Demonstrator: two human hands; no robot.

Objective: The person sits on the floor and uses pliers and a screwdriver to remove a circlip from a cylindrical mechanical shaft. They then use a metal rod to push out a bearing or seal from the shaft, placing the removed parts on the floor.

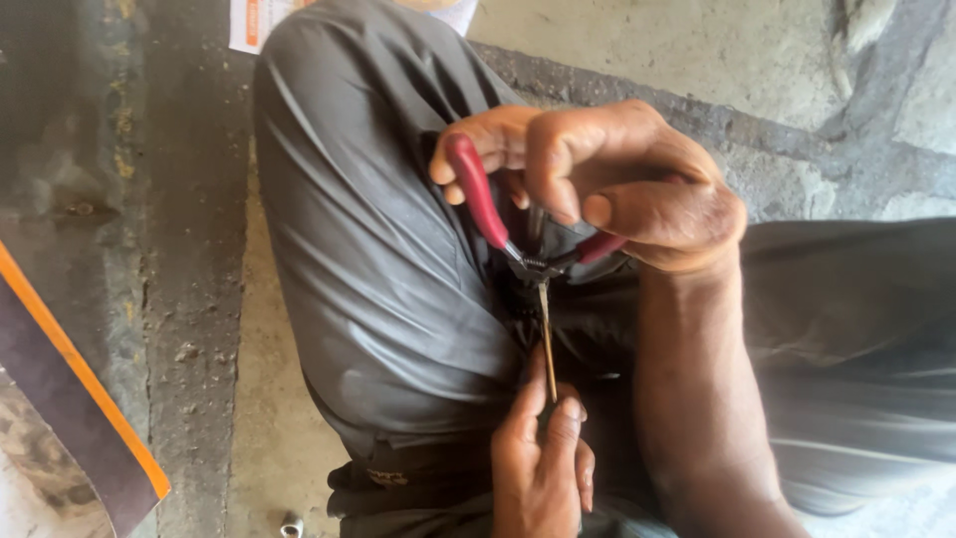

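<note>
Red-handled pliers sit at the centre of my view, and I place everything else relative to them. My right hand wraps both handles from above, fingers curled over the far grip and thumb along the near one, squeezing them together; the closed fist suggests the nose is clamped hard so the piece cannot slip.

Just below the pliers' nose a thin brass-coloured rod runs straight down toward me. Its upper end meets the nose; whether it is gripped there or only touching, I cannot tell, since the metal is small and dark at that spot. My left hand pinches the rod's lower end between thumb and forefinger, the remaining fingers folded under. Holding both ends like this keeps the rod straight and steady along its length.

Behind the pliers lies my lap in grey trousers, one knee raised to the left of them; the work is braced over the dark gap between the legs, likely for support, as no counter shows.

Left of the pliers and well apart: rough concrete floor, and a dark board with an orange edge at the frame's margin. A small metal nut or sleeve lies on the floor, below-left of the pliers.
</note>
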